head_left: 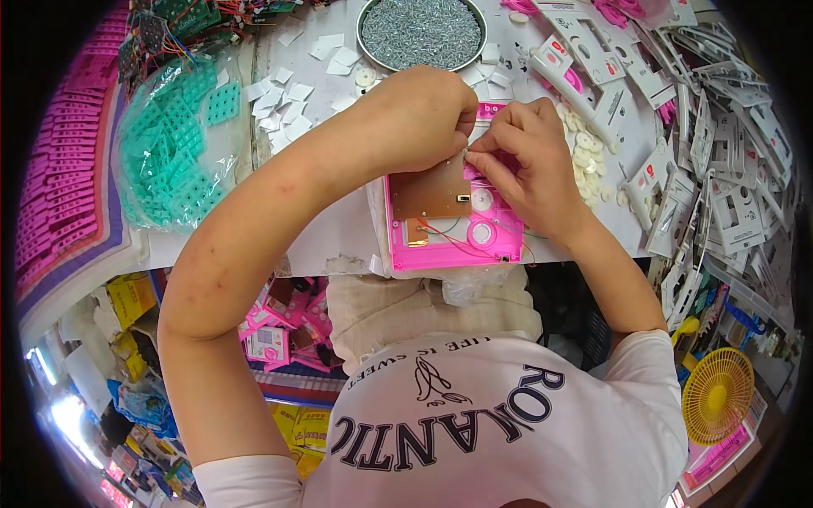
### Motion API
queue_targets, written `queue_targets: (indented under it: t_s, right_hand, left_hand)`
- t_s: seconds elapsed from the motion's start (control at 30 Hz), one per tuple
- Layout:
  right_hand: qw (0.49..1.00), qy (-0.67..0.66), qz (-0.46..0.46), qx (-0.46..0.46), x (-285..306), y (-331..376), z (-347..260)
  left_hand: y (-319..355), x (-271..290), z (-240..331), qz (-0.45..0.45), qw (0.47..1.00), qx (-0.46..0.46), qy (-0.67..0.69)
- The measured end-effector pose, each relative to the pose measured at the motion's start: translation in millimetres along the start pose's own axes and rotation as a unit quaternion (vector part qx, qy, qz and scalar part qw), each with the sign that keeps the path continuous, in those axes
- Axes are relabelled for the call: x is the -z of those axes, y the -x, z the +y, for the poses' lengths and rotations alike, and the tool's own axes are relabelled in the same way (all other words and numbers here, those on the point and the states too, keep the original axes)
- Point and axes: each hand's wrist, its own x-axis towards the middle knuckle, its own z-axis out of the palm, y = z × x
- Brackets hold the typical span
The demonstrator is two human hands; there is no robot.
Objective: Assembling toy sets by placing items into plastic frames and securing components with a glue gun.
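A pink plastic housing (408, 262) lies before me at the table's near edge. Inside it sits a brown circuit board (423, 193), with thin red wires (453, 237) running across the lower part. My left hand (432, 110) reaches over the board's upper side with its fingers curled closed; whatever they hold is hidden. Close beside it, my right hand (527, 161) pinches thumb and forefinger together at the board's upper right corner. Something tiny and pale shows at those fingertips, too small to name. White round discs (481, 200) show in the housing below my right hand.
Beyond my hands stands a round metal tray (362, 44) full of small screws. At left are a clear bag of green plastic parts (165, 144) and stacked pink strips (72, 152). White panels (737, 212) pile up at right, near loose cream discs (586, 161). White paper squares (296, 127) lie scattered.
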Motion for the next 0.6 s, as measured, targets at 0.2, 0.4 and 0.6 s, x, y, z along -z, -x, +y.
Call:
queue_targets:
  t_s: [0.2, 0.4, 0.6]
  right_hand:
    - [0.997, -0.067, 0.035, -0.027, 1.1, 4.0, -0.1]
    - [0.997, 0.016, 0.014, 0.08, 7.0, 4.2, 5.0]
    - [1.0, 0.005, 0.004, -0.015, 3.1, 1.3, -2.5]
  left_hand:
    - [5.0, -4.2, -1.5, 0.034, 0.999, -0.016, -0.004]
    - [7.2, -6.3, -2.8, 0.047, 0.999, -0.013, 0.002]
    - [6.4, -8.7, -4.6, 0.059, 0.998, -0.02, 0.0]
